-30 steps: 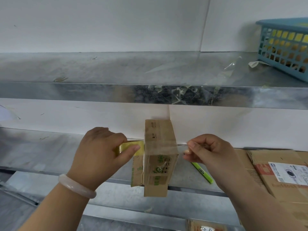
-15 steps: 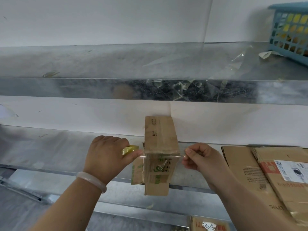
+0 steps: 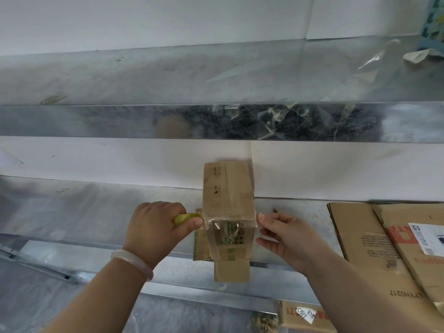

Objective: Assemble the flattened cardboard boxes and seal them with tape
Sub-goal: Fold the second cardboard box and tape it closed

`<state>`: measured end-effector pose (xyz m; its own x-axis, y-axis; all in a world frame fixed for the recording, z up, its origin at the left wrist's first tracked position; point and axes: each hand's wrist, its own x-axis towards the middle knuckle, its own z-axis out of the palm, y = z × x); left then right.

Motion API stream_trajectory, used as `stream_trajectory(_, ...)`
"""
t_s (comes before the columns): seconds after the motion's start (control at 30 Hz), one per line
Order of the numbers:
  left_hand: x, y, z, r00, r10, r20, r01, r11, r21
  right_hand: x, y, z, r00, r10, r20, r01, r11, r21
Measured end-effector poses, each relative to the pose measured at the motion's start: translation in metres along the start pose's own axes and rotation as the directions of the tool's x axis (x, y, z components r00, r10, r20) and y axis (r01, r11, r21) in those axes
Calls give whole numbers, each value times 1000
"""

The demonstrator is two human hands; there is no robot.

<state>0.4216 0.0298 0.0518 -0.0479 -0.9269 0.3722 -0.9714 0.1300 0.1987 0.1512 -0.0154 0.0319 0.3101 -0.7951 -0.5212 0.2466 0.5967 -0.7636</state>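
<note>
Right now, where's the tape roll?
Head view, just left of centre: the tape roll is gripped in the left hand, right at the left side of the box standing on the lower shelf.

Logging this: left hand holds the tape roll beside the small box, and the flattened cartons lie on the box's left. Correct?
No: the head view shows the flattened cartons lying on the right of the small box. The left hand does hold the tape roll beside it.
</note>
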Motion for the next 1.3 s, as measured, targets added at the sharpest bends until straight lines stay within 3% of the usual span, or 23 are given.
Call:
stream_trajectory(0.13, -1, -1, 8, 1000, -2, 0, 2, 999, -41, 12, 19, 4, 998, 14, 63, -24, 985, 170)
stream_trajectory(0.2, -2, -3, 11, 1000, -1, 1, 1, 997, -71, 17, 29, 6, 998, 11, 68, -21, 989, 148)
stream_trajectory(0.37, -3, -2, 15, 1000, 3, -26, -6, 993, -115, 23, 50, 8, 998, 45, -47, -37, 986, 160)
stream_trajectory(0.43, -2, -2, 15, 1000, 9, -28, -12, 993, -118, 21, 51, 8, 990, 18, -137, -9, 998, 63)
stream_trajectory(0.5, -2, -2, 15, 1000, 8, -28, -11, 993, -116, 16, 47, 6, 940, -186, -285, 117, 963, -243)
stream_trajectory(0.57, -2, -1, 16, 1000, 1, -29, -4, 993, -117, 7, 40, 6, 794, -544, -272, 381, 793, -475)
stream_trajectory(0.63, -3, -1, 16, 1000, -8, -23, 5, 993, -119, -2, 31, 9, 642, -766, -1, 608, 511, -608)
stream_trajectory(0.73, -4, -2, 18, 1000, -13, -16, 10, 992, -124, 1, 29, 19, 568, -718, 403, 686, 141, -714)
stream_trajectory(0.8, -5, -2, 19, 1000, -15, -10, 13, 992, -128, 8, 33, 23, 487, -732, 476, 701, 3, -713)
stream_trajectory(0.9, -6, -3, 20, 1000, -16, -11, 14, 992, -126, 14, 36, 23, 399, -756, 519, 698, -117, -707)
stream_trajectory(0.97, -6, -3, 20, 1000, -13, -2, 12, 991, -131, 15, 30, 16, 380, -708, 595, 673, -229, -703)
stream_trajectory(1.07, -4, -4, 19, 1000, -6, -6, 6, 992, -127, 8, 11, 5, 409, -595, 692, 606, -390, -693)
stream_trajectory(1.13, -4, -4, 19, 1000, -8, -7, 6, 991, -130, 2, -5, 8, 440, -565, 698, 563, -432, -705)
stream_trajectory(1.23, -3, -5, 19, 1000, -9, -5, 8, 991, -133, -3, -19, 31, 419, -565, 711, 504, -506, -700)
stream_trajectory(1.3, -3, -5, 19, 1000, -9, -9, 8, 990, -138, -4, -15, 51, 456, -515, 726, 477, -547, -688)
